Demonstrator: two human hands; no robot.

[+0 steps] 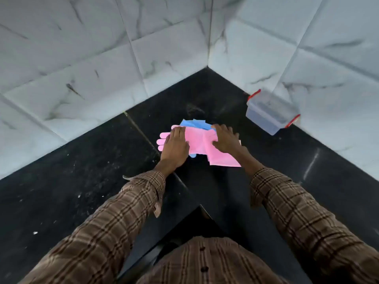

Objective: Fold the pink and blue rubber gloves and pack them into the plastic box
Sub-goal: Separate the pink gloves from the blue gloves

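Observation:
A pink rubber glove (pixel 200 143) lies flat on the black countertop (pixel 102 165), fingers pointing left. A blue glove (pixel 195 123) lies under it, showing at the far edge and as a small tip near my left wrist. My left hand (pixel 176 146) presses flat on the pink glove's palm end. My right hand (pixel 225 139) lies on its cuff end, fingers bent on the pink rubber. A clear plastic box (pixel 270 113) with red latches stands open against the right wall, far right of the gloves.
White marble-look tiled walls (pixel 123 58) meet in a corner behind the gloves. The black counter has a near edge (pixel 196 208) close to my body. Brown plaid sleeves cover both forearms.

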